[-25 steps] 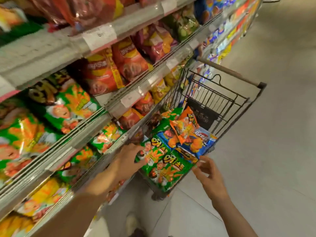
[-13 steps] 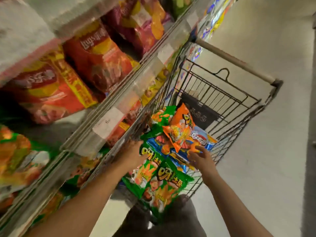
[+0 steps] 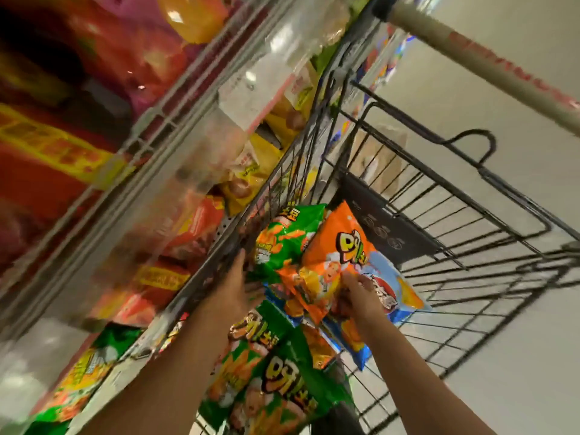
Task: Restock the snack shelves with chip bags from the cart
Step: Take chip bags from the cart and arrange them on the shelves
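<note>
R hand [image 3: 357,296] is gripping orange bag [image 3: 332,262] in cart [image 3: 439,196]. L hand [image 3: 233,287] is resting against cart's shelf-side wall, fingers straight, holding nothing.

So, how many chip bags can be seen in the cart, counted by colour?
green bags: 3
orange bag: 1
blue bags: 2, though the overlap may hide more
Total: 6 visible
</note>
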The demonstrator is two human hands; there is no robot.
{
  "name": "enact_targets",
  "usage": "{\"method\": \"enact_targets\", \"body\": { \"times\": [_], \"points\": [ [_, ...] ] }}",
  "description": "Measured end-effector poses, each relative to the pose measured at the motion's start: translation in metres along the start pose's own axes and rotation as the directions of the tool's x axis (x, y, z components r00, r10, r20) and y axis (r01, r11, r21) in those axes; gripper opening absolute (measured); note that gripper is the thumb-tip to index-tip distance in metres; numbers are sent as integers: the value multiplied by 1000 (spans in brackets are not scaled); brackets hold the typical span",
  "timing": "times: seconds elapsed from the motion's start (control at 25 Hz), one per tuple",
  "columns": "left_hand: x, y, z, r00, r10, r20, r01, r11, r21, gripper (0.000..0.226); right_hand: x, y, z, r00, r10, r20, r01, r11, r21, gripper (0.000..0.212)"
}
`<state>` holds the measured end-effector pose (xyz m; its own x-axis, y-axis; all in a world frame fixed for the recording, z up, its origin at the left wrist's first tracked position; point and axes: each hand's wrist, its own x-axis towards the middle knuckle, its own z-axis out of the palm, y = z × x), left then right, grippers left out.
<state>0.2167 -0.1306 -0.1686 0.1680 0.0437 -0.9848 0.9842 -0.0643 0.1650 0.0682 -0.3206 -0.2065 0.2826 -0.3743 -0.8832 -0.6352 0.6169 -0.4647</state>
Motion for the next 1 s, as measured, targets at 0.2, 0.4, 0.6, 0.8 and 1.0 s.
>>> {"method": "enact_targets", "body": {
  "times": [0.2, 0.4, 0.6, 0.8, 1.0],
  "points": [
    [32, 1, 9, 989, -146, 18, 145, 952, -269, 78, 29, -4, -3, 943, 188, 275, -240, 956, 171, 61],
    [32, -6, 16, 991, -121, 48, 130, 941, -314, 48, 32, -17, -5, 876, 214, 432, -328, 921, 209, 77],
    [24, -15, 14, 995, -84, 45, 94, 927, -362, 33, 12, -27, -21, 888, 165, 430, -303, 912, 276, 61],
    [-8, -57, -7, 988, -29, 152, 91, 902, -421, 25, -48, -30, -49, 905, 25, 424, -170, 936, 307, 47],
    [-68, -101, -50, 954, 139, 266, -21, 914, -405, 39, -139, -8, -79, 919, -262, 296, 190, 950, 249, 49]
  ]
}}
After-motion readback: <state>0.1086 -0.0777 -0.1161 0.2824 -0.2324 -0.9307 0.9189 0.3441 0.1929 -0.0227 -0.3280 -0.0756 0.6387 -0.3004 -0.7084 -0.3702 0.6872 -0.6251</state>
